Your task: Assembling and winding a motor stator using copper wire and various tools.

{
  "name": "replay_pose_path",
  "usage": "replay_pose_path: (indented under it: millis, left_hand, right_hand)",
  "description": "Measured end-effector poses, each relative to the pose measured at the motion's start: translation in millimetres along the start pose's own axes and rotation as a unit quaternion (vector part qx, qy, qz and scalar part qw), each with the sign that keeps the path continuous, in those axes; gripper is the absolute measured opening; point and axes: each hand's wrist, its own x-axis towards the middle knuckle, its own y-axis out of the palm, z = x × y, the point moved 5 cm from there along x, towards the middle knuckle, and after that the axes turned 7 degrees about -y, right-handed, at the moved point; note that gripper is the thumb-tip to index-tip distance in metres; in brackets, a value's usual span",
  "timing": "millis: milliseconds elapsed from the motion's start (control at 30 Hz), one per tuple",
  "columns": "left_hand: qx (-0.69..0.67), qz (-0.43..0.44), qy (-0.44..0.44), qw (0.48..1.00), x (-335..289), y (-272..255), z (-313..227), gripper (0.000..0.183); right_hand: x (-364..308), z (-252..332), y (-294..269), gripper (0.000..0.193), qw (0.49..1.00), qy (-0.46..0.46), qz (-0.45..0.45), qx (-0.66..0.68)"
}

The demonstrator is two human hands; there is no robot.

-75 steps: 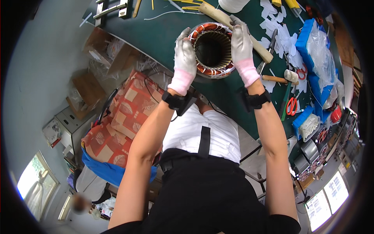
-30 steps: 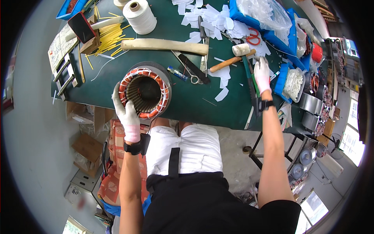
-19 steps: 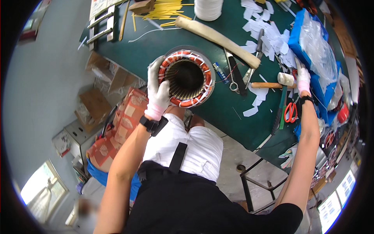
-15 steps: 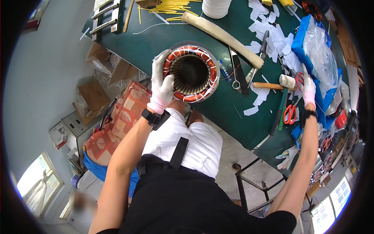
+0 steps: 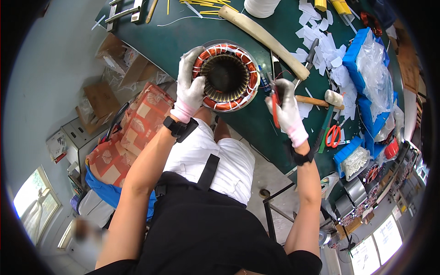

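Holds small red-handled scissors (image 5: 275, 110) in the right hand (image 5: 287, 107), fingers clamped around the handles, blades pointing away from the body and somewhat left. Rests the left hand (image 5: 189, 85) against the left side of a motor ring (image 5: 251, 78), thumb and fingers apart, spread along the rim; cannot tell how firmly pressed. Wears pale gloves with pink cuffs on both hands. Has the ring standing on the green bench (image 5: 156, 36) near its close edge, to the left of the right hand's fingers and farther from the body, with the left hand nearer and touching. Shows the ring's axis as roughly upright, hollow facing up, and the scissors' long axis aimed past its right flank, tips just beside the outer wall; cannot tell about contact there. Displays on the ring a thick band of copper-orange wire, tied at intervals with white lacing, around a dark hollow lined with narrow ridges. Includes, off to the right, a second pair of scissors (image 5: 333, 136) and a white-headed mallet (image 5: 333, 98); beyond, a pale wooden bar (image 5: 266, 41) lying slantwise, scattered white paper pieces (image 5: 323, 43), a blue tray (image 5: 352, 57) with clear plastic and, farthest, a white spool (image 5: 262, 7).
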Motion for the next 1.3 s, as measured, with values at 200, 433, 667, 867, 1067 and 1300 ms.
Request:
replay_pose_path:
  millis: [200, 433, 667, 867, 1067, 1300]
  left_hand:
    - [-0.022, -0.002, 0.007, 1.000, -0.2, 1.9, -3.9, 0.058]
    - [-0.006, -0.021, 0.041, 0.999, -0.3, -2.5, -7.7, 0.057]
    - [-0.004, -0.098, 0.050, 0.994, -9.0, 8.1, -4.7, 0.054]
    - [0.099, -0.102, 0.040, 0.989, -8.4, 18.6, -13.1, 0.056]
    - [0.173, 0.096, 0.210, 0.957, 49.0, 22.5, -30.5, 0.042]
    - [0.216, 0.101, 0.147, 0.960, 52.0, 37.1, -34.4, 0.047]
  right_hand:
    - [19.1, 13.4, 7.5, 0.041, 0.996, -0.068, 0.033, -0.046]
    - [22.2, 13.0, 18.5, 0.036, 0.988, -0.119, 0.013, -0.098]
    - [4.7, -23.2, -25.2, 0.030, 0.967, 0.016, -0.172, -0.186]
    - [3.1, -82.0, -117.3, 0.044, 0.894, 0.047, -0.009, -0.446]
    - [90.1, 96.0, -17.8, 0.023, 0.958, -0.164, 0.065, -0.225]
    - [120.0, 87.4, 0.3, 0.023, 0.937, -0.134, 0.091, -0.309]
